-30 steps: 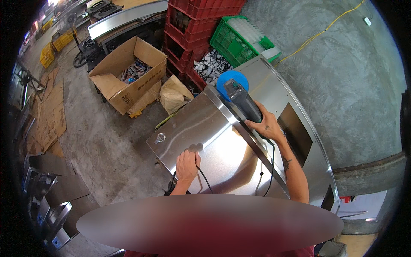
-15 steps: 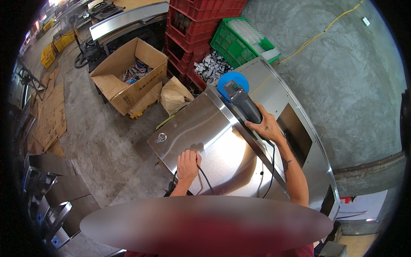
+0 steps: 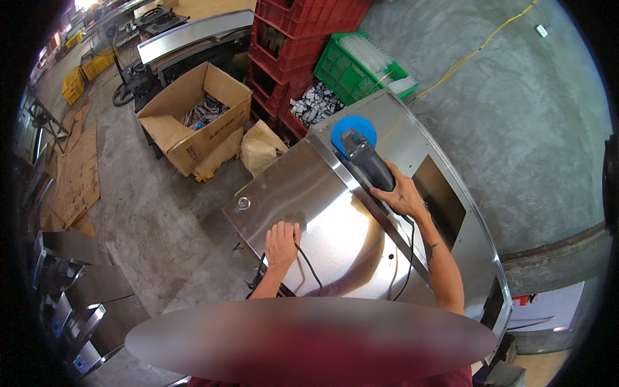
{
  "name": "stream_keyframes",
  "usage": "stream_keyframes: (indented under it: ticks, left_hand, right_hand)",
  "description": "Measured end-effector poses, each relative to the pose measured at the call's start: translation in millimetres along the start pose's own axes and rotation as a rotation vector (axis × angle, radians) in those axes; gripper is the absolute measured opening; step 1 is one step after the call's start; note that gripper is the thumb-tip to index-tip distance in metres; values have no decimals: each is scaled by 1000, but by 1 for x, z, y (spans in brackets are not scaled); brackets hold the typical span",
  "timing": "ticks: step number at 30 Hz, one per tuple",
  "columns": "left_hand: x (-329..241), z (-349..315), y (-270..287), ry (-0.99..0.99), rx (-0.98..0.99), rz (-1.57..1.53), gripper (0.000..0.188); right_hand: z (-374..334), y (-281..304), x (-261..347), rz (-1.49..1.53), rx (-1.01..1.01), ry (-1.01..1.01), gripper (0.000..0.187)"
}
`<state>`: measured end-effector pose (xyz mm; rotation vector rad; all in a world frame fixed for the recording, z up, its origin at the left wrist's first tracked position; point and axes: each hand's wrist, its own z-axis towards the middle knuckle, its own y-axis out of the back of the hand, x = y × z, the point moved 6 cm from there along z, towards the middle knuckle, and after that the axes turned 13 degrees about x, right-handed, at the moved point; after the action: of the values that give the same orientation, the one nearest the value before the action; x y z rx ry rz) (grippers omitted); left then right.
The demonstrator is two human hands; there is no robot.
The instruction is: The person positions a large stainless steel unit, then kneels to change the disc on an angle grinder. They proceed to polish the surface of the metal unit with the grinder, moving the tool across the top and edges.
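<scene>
My right hand (image 3: 401, 191) is wrapped round the dark grey body of an angle grinder (image 3: 372, 164). A round blue disc (image 3: 362, 131) sits at its far end, over the far part of a raised seam on a shiny stainless-steel panel (image 3: 293, 180). From the grinder's rear a black power cord (image 3: 411, 258) runs toward me across the metal. My left hand (image 3: 282, 245) rests on the panel's left part, fingers curled over a stretch of the cord that comes out on both sides. A small ring-shaped fitting (image 3: 242, 204) sits near the panel's left corner.
Beyond the panel stand stacked red crates (image 3: 280, 48), a green crate (image 3: 353, 71) of pale pieces, and a cardboard box (image 3: 193, 145) with wiring. A brown paper sack (image 3: 261, 148) leans nearby. Rectangular cutouts (image 3: 440, 193) open in the right-hand metal. A yellow cord (image 3: 461, 64) crosses the floor.
The grinder and its blue disc have come slightly nearer to me along the seam, with my right hand still round it. My left hand stays in nearly the same place.
</scene>
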<state>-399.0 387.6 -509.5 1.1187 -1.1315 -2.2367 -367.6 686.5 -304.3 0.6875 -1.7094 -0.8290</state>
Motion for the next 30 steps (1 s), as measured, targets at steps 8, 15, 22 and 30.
stream_keyframes:
  ticks: [8,15,22,30]
  left_hand:
    - [0,0,0,16,-4,30,21]
    - [6,-33,3,259,180,-262,36]
    - [-5,-133,43,412,34,-175,37]
    - [-48,-241,89,470,-135,-207,36]
  right_hand:
    - [-37,3,-22,-22,6,-23,88]
    - [-84,7,-51,-26,-15,48,90]
    - [-144,13,-85,-74,-73,119,93]
    - [-216,18,-124,-16,-52,114,89]
